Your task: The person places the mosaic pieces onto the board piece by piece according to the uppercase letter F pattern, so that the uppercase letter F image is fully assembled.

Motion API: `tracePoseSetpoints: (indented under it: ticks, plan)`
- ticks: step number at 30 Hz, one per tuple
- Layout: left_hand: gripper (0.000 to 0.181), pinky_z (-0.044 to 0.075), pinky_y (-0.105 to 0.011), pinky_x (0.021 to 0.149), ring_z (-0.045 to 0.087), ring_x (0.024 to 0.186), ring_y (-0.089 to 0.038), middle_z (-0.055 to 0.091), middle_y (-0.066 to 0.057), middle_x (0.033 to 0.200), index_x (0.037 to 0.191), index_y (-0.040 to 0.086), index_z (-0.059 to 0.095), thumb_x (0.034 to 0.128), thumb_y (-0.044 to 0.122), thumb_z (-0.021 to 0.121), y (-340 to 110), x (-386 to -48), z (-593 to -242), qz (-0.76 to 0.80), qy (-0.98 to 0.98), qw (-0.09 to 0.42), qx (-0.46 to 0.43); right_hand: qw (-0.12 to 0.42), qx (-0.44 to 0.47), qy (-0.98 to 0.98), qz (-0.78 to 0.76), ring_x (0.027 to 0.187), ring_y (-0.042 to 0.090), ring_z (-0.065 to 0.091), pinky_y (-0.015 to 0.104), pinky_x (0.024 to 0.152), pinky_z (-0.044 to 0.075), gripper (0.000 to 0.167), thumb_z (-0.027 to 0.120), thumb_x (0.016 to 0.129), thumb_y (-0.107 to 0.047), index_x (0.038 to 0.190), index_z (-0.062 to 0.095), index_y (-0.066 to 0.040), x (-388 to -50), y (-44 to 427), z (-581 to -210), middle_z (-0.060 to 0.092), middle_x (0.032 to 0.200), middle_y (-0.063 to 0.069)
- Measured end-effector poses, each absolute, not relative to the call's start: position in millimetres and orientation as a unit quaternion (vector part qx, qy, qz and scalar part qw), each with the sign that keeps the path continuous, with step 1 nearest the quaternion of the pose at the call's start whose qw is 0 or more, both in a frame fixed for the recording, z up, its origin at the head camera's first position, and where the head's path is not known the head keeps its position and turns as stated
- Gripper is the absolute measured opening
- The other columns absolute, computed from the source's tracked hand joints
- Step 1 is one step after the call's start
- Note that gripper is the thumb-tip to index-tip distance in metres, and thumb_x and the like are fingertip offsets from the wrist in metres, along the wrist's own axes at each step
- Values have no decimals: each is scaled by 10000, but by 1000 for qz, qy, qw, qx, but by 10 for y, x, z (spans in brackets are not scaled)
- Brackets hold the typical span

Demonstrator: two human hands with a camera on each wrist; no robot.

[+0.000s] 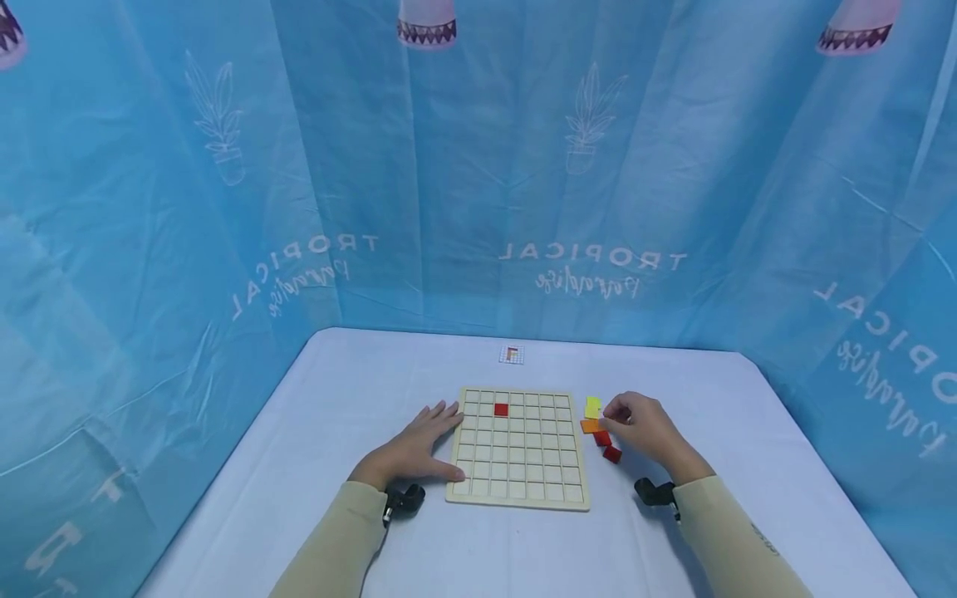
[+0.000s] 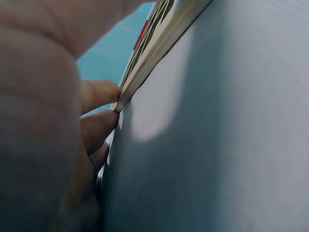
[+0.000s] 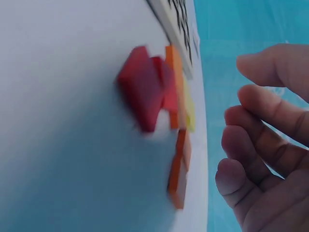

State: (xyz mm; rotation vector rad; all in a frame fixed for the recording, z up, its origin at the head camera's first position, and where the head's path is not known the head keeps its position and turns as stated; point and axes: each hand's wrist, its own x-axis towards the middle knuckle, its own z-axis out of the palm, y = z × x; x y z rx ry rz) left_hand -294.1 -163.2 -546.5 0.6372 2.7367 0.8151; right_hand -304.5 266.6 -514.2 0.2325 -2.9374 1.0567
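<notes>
A pale gridded board lies on the table, one red tile in its upper part. My left hand rests at the board's left side, fingers extended; in the left wrist view fingertips of that hand touch the board's edge. Over loose tiles beside the board's right side is my right hand. The right wrist view shows this hand with bent fingers, thumb and forefinger apart, nothing between them. Near it are red, orange, yellow and more orange tiles.
A small card with a printed grid and coloured pattern lies beyond the board. White cloth covers the table, and blue printed curtains hang behind it and at both sides.
</notes>
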Motion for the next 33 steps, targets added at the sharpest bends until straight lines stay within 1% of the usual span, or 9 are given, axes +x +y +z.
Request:
tracePoseSetpoints:
  ticks: [4,8,12,15,20,26,33]
  plan:
    - [1188,140,-627,1233,38,1598,-300,182,33,1739,1661,200,370,715,741,843,-1631,-2944,-5469,279,930,110,214,-19,91,-939,331,829,202,599,318,748,580,188,861,905,-209,979,711,-124,-2941,2752,-5201,650,900,-14]
    - [1191,142,-620,1234,37,1599,-288,178,47,1739,1663,213,367,712,758,833,-1640,-2950,-5477,272,932,106,213,-41,108,-938,327,836,191,585,320,761,565,225,891,875,-205,976,701,-139,-2851,2794,-5258,635,890,-30]
    - [1191,142,-619,1236,43,1598,-292,189,28,1739,1661,194,370,717,760,827,-1645,-2960,-5486,271,932,102,220,-44,111,-938,324,863,190,573,321,778,558,286,935,821,-184,972,694,-151,-2782,2794,-5293,621,894,-39]
    - [1189,125,-597,1244,43,1599,-282,192,22,1738,1659,184,373,720,752,831,-1646,-2961,-5482,274,930,102,225,-40,107,-941,318,872,192,576,318,788,565,302,948,801,-162,960,692,-164,-2758,2786,-5305,617,891,-43]
    - [1190,115,-566,1254,45,1598,-265,189,15,1739,1662,175,363,727,745,831,-1646,-2967,-5486,273,927,101,235,-46,93,-945,311,866,191,580,327,793,564,258,925,823,-134,943,701,-180,-2760,2785,-5319,623,880,-45]
    - [1203,127,-578,1249,41,1599,-258,183,35,1739,1669,199,350,720,781,808,-1648,-2976,-5504,264,930,99,234,-51,95,-945,309,845,188,577,321,773,563,234,912,838,-129,941,705,-167,-2768,2779,-5309,619,872,-38]
    - [1204,125,-584,1249,52,1599,-281,201,2,1738,1661,163,362,723,762,821,-1643,-2976,-5508,267,929,97,235,-54,88,-945,311,853,195,586,331,785,573,232,911,836,-125,943,707,-154,-2792,2747,-5261,627,887,-21]
